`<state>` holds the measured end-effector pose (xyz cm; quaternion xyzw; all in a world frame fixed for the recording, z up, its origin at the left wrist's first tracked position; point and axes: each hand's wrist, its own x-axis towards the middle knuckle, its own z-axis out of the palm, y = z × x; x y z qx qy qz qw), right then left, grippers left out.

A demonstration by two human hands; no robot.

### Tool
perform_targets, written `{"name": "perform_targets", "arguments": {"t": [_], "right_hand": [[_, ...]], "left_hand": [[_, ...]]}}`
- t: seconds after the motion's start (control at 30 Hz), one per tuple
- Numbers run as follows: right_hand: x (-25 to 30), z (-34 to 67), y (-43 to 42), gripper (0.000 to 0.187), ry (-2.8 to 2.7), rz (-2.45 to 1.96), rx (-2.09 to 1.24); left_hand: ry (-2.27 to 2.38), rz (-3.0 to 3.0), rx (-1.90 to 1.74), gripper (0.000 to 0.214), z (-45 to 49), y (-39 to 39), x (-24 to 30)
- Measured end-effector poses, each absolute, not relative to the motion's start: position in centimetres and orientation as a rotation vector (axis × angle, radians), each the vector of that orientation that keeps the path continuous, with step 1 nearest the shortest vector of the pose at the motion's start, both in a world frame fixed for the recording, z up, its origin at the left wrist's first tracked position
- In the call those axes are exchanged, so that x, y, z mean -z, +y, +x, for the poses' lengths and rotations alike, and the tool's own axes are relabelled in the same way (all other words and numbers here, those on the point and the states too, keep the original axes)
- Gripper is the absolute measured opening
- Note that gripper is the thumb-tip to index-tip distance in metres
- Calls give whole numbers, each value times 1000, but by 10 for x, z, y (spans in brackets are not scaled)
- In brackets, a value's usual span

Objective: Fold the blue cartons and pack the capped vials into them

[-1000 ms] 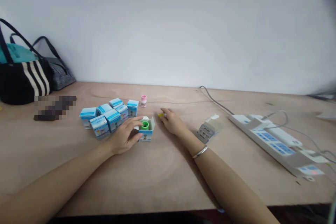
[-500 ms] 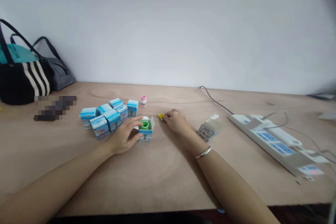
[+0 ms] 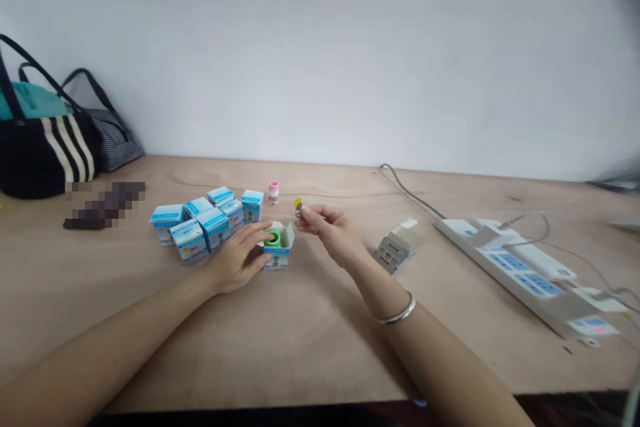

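My left hand (image 3: pixel 234 263) grips the left side of a small open blue-and-white box (image 3: pixel 281 260), fingers over its top edge and thumb at the front. Inside the box stands a bright green ring-topped piece (image 3: pixel 273 238); its lower part is hidden. My right hand (image 3: pixel 331 232) is raised just right of the box. Its thumb and fingers pinch a small yellow-and-silver piece (image 3: pixel 299 207), too small to name surely. Several closed blue-and-white boxes (image 3: pixel 189 242) stand together left of the open one. Behind them is a little pink-and-white container (image 3: pixel 273 192).
An opened carton or insert with slots (image 3: pixel 393 252) lies to the right of my right hand. Further right runs a white power strip (image 3: pixel 505 270) with plugs and a grey cable (image 3: pixel 407 188). A striped black bag (image 3: pixel 45 153) and a blurred dark object (image 3: pixel 103 207) are at left.
My right hand has lifted the small yellow-and-silver piece off the table, moving it up and slightly left. My left hand stays at the open box.
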<state>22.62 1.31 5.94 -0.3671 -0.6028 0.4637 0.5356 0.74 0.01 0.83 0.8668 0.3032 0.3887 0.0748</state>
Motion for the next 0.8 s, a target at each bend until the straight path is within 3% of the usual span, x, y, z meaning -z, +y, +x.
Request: {"name": "perform_targets", "arguments": {"t": [0.2, 0.33, 0.8], "right_hand": [[-56, 212, 0, 15, -1894, -714, -518], [-49, 216, 2, 11, -1992, -801, -337], [-46, 220, 2, 17, -1874, -952, -474]], "left_hand": [[941, 2608, -1150, 30, 7, 1, -5], [930, 2596, -1151, 28, 7, 1, -6], [892, 2605, -1154, 25, 8, 0, -8]]}}
